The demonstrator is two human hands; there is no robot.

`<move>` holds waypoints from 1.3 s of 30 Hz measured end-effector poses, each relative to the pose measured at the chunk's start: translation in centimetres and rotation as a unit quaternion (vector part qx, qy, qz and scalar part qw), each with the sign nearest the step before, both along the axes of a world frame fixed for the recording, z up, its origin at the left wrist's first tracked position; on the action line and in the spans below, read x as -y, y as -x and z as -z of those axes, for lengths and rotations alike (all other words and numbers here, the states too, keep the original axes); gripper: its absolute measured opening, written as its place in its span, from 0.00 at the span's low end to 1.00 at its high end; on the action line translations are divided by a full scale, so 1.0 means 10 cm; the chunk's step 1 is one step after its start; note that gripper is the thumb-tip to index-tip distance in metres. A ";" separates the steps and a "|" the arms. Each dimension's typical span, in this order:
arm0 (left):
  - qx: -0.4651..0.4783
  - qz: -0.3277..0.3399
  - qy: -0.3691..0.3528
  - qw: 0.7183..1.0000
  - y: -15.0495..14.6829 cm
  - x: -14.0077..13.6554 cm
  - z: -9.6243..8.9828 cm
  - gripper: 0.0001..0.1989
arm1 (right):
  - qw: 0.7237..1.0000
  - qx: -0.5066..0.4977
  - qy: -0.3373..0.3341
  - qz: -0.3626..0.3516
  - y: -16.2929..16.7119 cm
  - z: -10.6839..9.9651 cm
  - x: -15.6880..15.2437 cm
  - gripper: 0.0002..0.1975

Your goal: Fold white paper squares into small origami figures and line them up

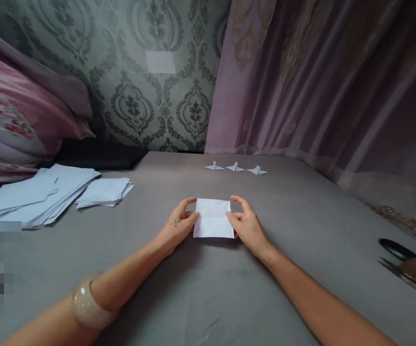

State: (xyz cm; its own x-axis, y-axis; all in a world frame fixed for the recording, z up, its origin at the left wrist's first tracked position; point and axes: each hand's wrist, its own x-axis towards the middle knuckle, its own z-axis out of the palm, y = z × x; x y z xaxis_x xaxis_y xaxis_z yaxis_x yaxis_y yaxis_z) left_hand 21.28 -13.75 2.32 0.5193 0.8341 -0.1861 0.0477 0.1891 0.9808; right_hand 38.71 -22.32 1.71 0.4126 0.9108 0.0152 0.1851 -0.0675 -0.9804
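A small white sheet of paper (pixel 213 218), roughly square with a crease across its middle, is held up just above the grey surface. My left hand (pixel 180 221) grips its left edge, thumb on the face and index finger reaching to the upper corner. On the opposite edge, my right hand (pixel 248 223) pinches it the same way; the other fingers of both hands are partly hidden. Beyond the paper, three folded white paper figures with spread wings, the nearest a paper crane (pixel 257 170), stand in a row.
A stack of larger white sheets (pixel 31 194) lies at the left, beside a pile of smaller sheets (pixel 105 191). Behind them rests a dark flat item (pixel 99 153). Scissors (pixel 406 278) and a black oval object (pixel 398 249) are at the right edge. Pink curtains (pixel 283 96) hang behind.
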 end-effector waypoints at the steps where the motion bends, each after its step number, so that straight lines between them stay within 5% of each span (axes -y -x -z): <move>1: -0.002 0.000 -0.013 1.000 0.00 0.00 0.00 0.30 | 1.000 0.008 0.001 -0.005 -0.01 -0.01 0.00 0.27; 5: -0.032 0.016 -0.049 0.998 0.02 -0.01 -0.03 0.19 | 0.999 0.023 0.041 -0.022 -0.02 -0.05 0.01 0.14; 13: -0.078 0.049 -0.123 0.988 0.07 -0.11 0.05 0.20 | 0.996 -0.041 0.002 -0.082 -0.06 -0.06 0.02 0.17; 19: -0.095 0.100 -0.178 0.974 0.11 -0.15 0.03 0.15 | 0.995 0.060 0.026 -0.078 -0.11 0.05 0.01 0.14; 22: -0.142 0.141 -0.272 0.941 0.13 -0.17 0.01 0.12 | 0.984 0.155 0.017 -0.084 -0.12 0.07 0.01 0.10; 26: -0.254 0.108 -0.399 0.874 0.15 -0.15 0.02 0.14 | 0.965 0.238 0.028 -0.104 -0.10 -0.02 0.06 0.08; 39: -0.339 0.039 -0.388 0.856 0.08 -0.10 0.08 0.14 | 0.941 0.328 0.078 0.011 -0.01 -0.01 0.03 0.18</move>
